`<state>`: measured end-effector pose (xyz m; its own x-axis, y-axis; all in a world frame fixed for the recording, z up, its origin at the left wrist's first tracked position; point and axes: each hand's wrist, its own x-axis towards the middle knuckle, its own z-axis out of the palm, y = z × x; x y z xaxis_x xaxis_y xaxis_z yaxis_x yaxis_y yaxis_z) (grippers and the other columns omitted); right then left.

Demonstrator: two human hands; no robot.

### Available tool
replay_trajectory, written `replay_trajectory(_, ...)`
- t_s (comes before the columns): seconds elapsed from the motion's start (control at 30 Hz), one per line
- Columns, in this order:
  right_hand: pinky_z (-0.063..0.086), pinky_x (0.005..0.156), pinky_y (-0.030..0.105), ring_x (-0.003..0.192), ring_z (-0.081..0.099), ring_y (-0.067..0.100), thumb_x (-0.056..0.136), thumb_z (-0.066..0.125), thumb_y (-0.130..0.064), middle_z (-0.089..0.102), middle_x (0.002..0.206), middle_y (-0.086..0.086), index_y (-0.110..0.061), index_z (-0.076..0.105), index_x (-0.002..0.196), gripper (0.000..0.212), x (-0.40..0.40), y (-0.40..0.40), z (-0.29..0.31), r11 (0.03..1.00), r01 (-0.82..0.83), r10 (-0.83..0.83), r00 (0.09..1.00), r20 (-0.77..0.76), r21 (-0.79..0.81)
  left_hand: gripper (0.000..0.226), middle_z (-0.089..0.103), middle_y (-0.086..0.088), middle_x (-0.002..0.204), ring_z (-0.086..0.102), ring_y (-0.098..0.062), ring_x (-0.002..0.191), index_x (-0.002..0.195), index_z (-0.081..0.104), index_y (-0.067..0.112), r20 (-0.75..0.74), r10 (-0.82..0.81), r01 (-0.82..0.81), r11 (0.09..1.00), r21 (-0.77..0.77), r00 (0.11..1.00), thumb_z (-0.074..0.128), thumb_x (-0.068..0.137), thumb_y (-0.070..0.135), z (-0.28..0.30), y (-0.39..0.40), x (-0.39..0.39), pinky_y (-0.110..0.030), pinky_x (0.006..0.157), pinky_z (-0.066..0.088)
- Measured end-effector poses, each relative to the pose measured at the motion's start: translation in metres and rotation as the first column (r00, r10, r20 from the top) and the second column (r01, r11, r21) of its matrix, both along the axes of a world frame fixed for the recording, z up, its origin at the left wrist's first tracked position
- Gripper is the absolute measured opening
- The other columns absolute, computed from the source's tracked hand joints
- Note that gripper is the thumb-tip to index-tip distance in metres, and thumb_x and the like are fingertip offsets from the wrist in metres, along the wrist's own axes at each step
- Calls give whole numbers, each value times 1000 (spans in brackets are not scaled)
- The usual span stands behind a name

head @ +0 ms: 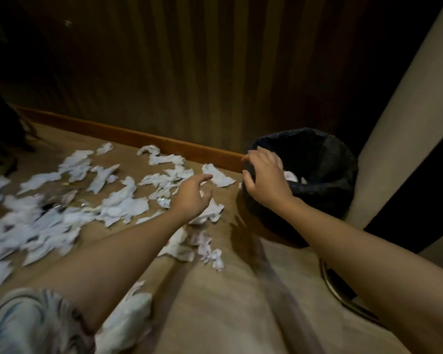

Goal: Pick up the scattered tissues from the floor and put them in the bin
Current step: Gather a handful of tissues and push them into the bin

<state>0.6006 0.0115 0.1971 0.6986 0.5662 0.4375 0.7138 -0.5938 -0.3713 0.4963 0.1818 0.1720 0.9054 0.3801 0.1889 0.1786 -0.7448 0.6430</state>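
Mostly tissues littering beige floor; dark striped wall.

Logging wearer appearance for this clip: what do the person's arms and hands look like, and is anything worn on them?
Both forearms are bare. The left hand and right hand show no gloves, rings, watch or bracelets. No sleeves are visible on the forearms.
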Motion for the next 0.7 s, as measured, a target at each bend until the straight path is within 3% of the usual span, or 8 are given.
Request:
replay_trajectory(0.1,11,119,43,138,35,20,92,56,-23,58,130,0,-20,59,121,29,-28,40,1,989,-148,149,989,15,-18,42,59,-8,132,55,-23,122,134,54,11,-42,65,-65,998,6,997,59,93,18,6,39,-49,-35,102,45)
replay_trajectory(0.33,12,119,52,139,33,24,96,50,-34,52,138,2,-28,51,128,32,-104,131,-4,962,-271,260,948,-181,-35,42,60,-11,128,55,-25,119,130,55,8,-98,291,-287,957,50,952,62,92,24,-5,112,-172,-33,98,43)
replay_trajectory(0.57,6,118,56,137,31,26,98,44,-36,46,142,8,-21,46,135,39,-171,170,-22,894,-332,286,940,-188,-302,43,57,-13,132,53,-28,121,130,55,7,-195,417,-432,901,-41,888,64,90,19,-49,149,-258,-34,98,43)
replay_trajectory(0.7,-1,117,61,145,18,29,99,45,-42,29,155,9,-22,37,143,50,-190,164,-29,809,-330,282,944,-172,-486,38,59,-15,129,54,-30,119,123,60,9,-229,467,-500,858,-115,854,67,86,17,-78,156,-280,-35,99,44)
